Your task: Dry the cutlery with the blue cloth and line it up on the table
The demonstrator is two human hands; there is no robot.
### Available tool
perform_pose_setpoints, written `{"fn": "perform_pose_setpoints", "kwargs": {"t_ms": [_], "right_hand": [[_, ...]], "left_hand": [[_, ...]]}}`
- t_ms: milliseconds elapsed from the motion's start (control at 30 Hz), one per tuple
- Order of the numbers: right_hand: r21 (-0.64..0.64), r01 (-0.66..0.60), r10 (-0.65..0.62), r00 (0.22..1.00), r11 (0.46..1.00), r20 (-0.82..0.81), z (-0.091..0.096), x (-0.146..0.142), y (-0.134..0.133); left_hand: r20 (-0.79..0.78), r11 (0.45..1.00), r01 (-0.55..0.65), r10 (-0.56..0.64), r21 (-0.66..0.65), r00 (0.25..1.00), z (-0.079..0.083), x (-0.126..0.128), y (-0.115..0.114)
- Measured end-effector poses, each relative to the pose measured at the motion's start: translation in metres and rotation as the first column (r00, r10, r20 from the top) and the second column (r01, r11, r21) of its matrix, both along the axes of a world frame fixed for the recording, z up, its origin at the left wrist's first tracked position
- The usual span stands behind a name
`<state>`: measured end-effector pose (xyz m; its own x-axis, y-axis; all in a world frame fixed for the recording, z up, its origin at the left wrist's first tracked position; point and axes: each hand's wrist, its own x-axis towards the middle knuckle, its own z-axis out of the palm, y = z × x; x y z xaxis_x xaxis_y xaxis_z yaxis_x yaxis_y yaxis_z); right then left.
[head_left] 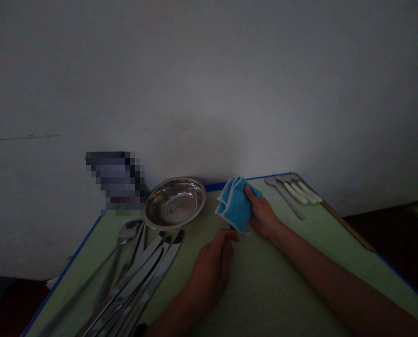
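Observation:
My right hand [261, 213] grips a folded blue cloth [235, 203] with a white edge, held just above the pale green table [265, 290]. My left hand [212, 269] reaches up under the cloth, its fingertips pinched near the cloth's lower corner; whether something is between them is hidden. A steel bowl [175, 202] stands left of the cloth. Several long steel utensils [132, 276] lie fanned out left of my left hand.
A few spoons and white-handled pieces [293, 189] lie at the far right corner of the table. A blurred patch [116, 180] sits behind the bowl. A white wall rises right behind the table. Blue tape edges the tabletop.

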<state>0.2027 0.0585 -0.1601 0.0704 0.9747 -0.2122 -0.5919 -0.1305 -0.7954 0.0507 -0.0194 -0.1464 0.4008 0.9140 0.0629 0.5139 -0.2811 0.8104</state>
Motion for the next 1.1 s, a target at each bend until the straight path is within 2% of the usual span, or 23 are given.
{"fn": "perform_pose_setpoints", "kwargs": {"t_ms": [133, 300, 467, 633, 700, 800, 900, 1000, 1100], "right_hand": [[-0.035, -0.153, 0.152, 0.988, 0.988, -0.016, 0.003, -0.006, -0.008], [-0.027, -0.189, 0.189, 0.981, 0.982, 0.031, 0.005, -0.006, -0.011], [0.02, -0.103, 0.099, 0.985, 0.995, 0.141, 0.002, 0.004, -0.002], [0.138, 0.008, -0.048, 0.955, 0.99, 0.293, 0.002, 0.022, 0.006], [0.186, 0.053, -0.122, 0.916, 0.981, 0.383, 0.007, 0.025, 0.006], [0.291, 0.097, -0.236, 0.838, 0.952, 0.492, 0.022, 0.02, 0.002], [0.407, 0.055, -0.276, 0.816, 0.912, 0.508, 0.047, 0.01, -0.009], [0.463, -0.005, -0.266, 0.812, 0.886, 0.519, 0.073, 0.002, -0.026], [0.498, -0.047, -0.299, 0.749, 0.866, 0.591, 0.095, 0.001, -0.04]], "left_hand": [[0.075, 0.999, -0.015, 0.017, -0.037, 0.997, -0.003, 0.002, 0.001], [0.003, 0.997, 0.021, -0.021, -0.073, 1.0, 0.001, 0.001, 0.0], [-0.092, 0.995, 0.093, -0.095, -0.024, 0.991, 0.005, -0.001, -0.002], [0.003, 0.988, 0.156, -0.156, -0.006, 0.988, 0.005, -0.004, -0.001], [0.079, 0.992, 0.124, -0.122, -0.025, 0.989, 0.003, -0.004, 0.001], [0.241, 0.997, 0.002, 0.017, -0.077, 0.97, 0.0, -0.002, 0.002], [0.366, 0.995, -0.048, 0.077, -0.089, 0.928, 0.003, 0.001, -0.001], [0.379, 0.997, -0.002, 0.031, -0.077, 0.925, 0.02, 0.0, -0.007], [0.318, 0.983, 0.112, -0.06, -0.148, 0.946, 0.048, -0.006, -0.005]]}}
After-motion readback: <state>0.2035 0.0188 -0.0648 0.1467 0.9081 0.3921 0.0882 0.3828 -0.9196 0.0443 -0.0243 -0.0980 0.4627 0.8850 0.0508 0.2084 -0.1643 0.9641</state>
